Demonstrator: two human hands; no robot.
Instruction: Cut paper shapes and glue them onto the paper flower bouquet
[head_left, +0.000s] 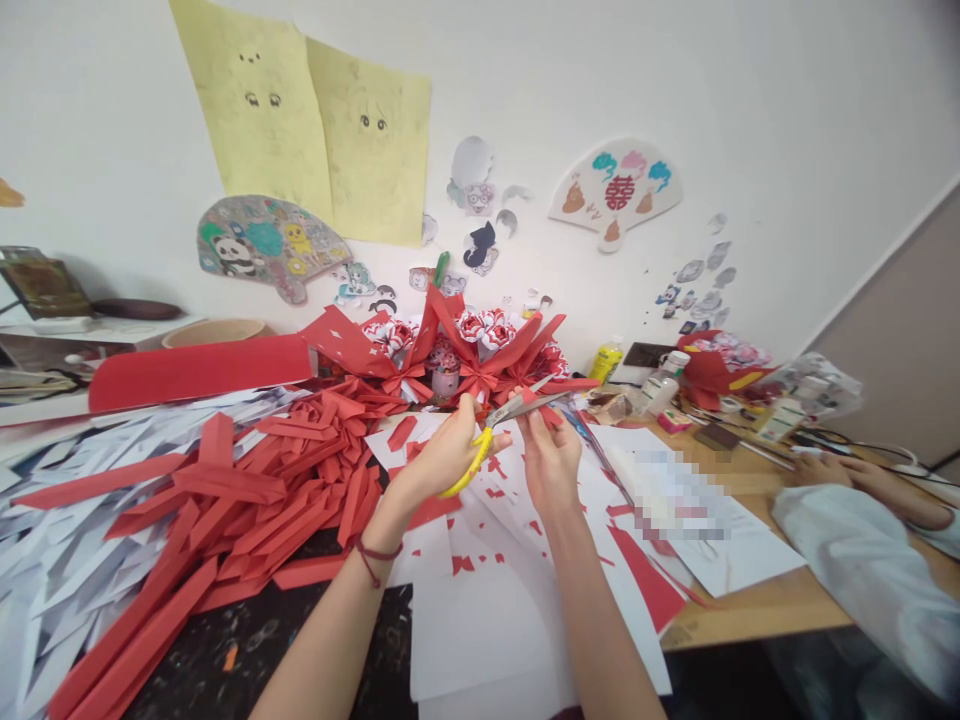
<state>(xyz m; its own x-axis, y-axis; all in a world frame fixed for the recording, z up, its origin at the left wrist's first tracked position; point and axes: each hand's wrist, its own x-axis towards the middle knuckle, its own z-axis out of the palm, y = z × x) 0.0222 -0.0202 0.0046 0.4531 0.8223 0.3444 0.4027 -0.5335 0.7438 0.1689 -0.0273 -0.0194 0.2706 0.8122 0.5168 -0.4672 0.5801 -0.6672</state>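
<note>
Yellow-handled scissors point(475, 463) are in my left hand point(448, 446), its fingers wrapped round the loops. The blades reach to the right, apart, towards a small folded piece of red paper point(541, 412). My right hand point(552, 455) pinches that red paper near the blade tips. Whether the blades touch the paper I cannot tell. Below both hands lie white sheets point(487, 610) scattered with small red scraps point(463, 564). To the left is a heap of folded red paper strips point(300, 460).
White paper strips point(82, 560) pile up at the far left. Bouquets of red-and-white paper flowers point(487, 328) stand against the wall. Bottles point(664, 382) are at the back right. Another person's sleeved arm point(855, 560) rests at the table's right side.
</note>
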